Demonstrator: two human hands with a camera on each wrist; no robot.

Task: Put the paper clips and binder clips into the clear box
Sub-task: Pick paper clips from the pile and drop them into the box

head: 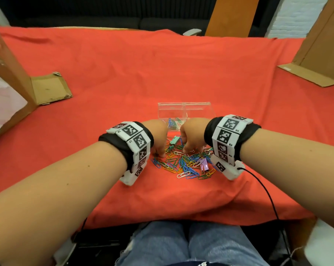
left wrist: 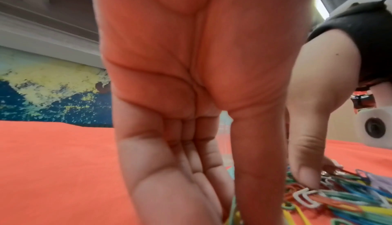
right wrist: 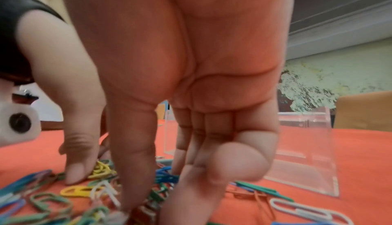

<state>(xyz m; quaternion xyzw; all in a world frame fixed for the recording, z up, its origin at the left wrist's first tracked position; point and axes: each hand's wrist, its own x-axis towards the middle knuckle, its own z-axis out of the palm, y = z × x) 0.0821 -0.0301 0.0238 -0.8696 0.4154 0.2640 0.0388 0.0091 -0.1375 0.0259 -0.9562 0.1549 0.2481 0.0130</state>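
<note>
**Loose clips, light and slippery**

Both hands work the paper clips (head: 185, 164) heaped on the counter (head: 124, 77), just before the clear box (head: 185, 110). The left hand (head: 158, 139) reaches down with straight fingers; the right hand (head: 193, 137) pinches clips — thin wire, likely to tangle and slide, so scoop bunches. The purple binder clip (head: 204, 165) looks stiffer. Wristband codes read "R3".

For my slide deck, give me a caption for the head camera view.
Both hands, left and right, reach into a paper clip pile before the clear box.

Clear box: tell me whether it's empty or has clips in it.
Not empty. The clear box holds a few coloured paper clips at its near side; most of it shows only bare plastic.
</note>
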